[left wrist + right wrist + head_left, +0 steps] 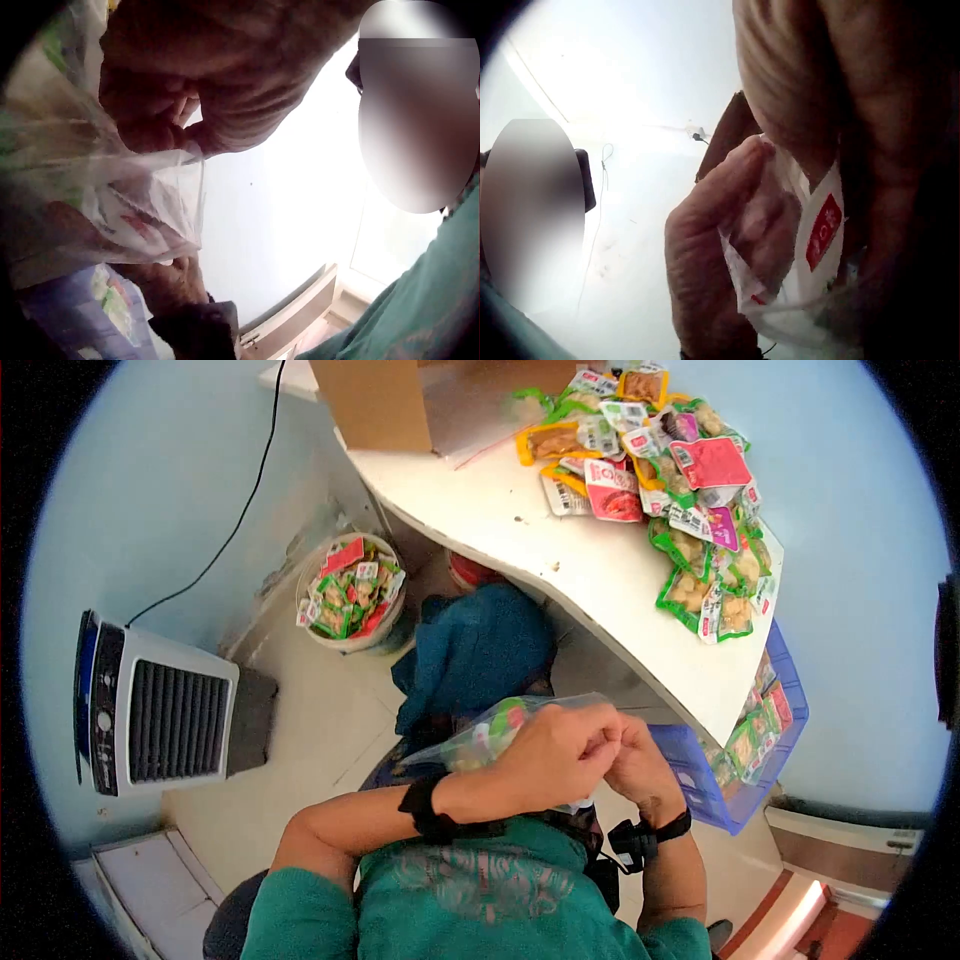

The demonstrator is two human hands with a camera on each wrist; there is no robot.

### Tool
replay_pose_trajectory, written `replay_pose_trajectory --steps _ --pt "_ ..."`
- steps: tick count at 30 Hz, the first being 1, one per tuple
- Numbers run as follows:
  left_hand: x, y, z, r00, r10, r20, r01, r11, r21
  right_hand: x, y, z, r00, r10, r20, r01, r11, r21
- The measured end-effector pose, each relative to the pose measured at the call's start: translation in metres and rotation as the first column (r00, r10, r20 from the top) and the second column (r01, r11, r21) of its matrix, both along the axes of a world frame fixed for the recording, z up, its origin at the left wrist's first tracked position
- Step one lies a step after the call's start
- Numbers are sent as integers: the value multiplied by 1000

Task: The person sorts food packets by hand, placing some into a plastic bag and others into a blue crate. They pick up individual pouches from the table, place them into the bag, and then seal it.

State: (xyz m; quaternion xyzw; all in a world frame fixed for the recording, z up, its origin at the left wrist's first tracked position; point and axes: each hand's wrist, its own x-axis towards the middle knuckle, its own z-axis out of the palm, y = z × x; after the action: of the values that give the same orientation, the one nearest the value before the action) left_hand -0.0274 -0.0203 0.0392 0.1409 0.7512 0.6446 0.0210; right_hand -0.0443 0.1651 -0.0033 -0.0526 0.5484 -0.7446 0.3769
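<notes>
A clear plastic bag [462,748] with small colourful snack packets inside hangs in front of the person's lap. My left hand [555,752] grips the bag's edge with curled fingers. Beside it, my right hand [645,765] pinches the bag's edge too, and the two hands' fingertips meet there. In the right wrist view, a white packet with a red label [823,232] shows inside the bag, near the fingers of the left hand [709,247]. From the left wrist view, the clear film [169,199] stretches between both hands.
Many snack packets [690,545] lie along the white table [620,600]. A cardboard box [375,405] stands at its far end. On the floor are a bucket of packets [350,595] and an air cooler [175,710]. A blue crate [690,760] with packets sits at the right.
</notes>
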Motion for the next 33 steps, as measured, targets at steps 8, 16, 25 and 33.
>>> replay_pose_trajectory --steps 8,16,25,33 --pt "-48 -62 93 996 -51 -78 37 984 -174 -36 -74 67 988 -118 -96 96 973 -209" --pt "-95 -76 167 675 -142 -724 -304 840 -449 -91 -123 116 785 -517 -340 310 805 -506" --pt "-91 -52 48 677 -79 -732 -464 727 -507 -95 -103 57 592 -405 -696 629 773 85" --pt "-65 -45 23 712 101 -695 -503 764 -405 -87 -79 42 801 -321 -506 501 821 272"
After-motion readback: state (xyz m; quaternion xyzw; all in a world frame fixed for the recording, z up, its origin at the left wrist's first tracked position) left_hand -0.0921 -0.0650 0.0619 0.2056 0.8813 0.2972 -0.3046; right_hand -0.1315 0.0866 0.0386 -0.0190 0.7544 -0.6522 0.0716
